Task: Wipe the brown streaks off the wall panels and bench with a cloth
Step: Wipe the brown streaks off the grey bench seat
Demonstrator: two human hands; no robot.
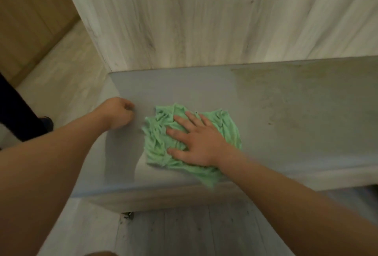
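Observation:
A crumpled green cloth [159,143] lies on the grey bench [204,90], near its left end and front edge. My right hand [196,143] presses flat on the cloth with fingers spread and straight. My left hand [117,112] rests as a fist on the bench at its left edge, knuckles down, holding nothing that I can see. Faint brownish smears [282,96] cover the right part of the bench top. Pale wood-grain wall panels [204,16] rise behind the bench.
The bench's left end meets a panel corner [111,70]. Pale plank floor [184,231] lies below the bench front. A tan wall [30,10] stands far left, and a dark shape [18,112] sits by the left frame edge.

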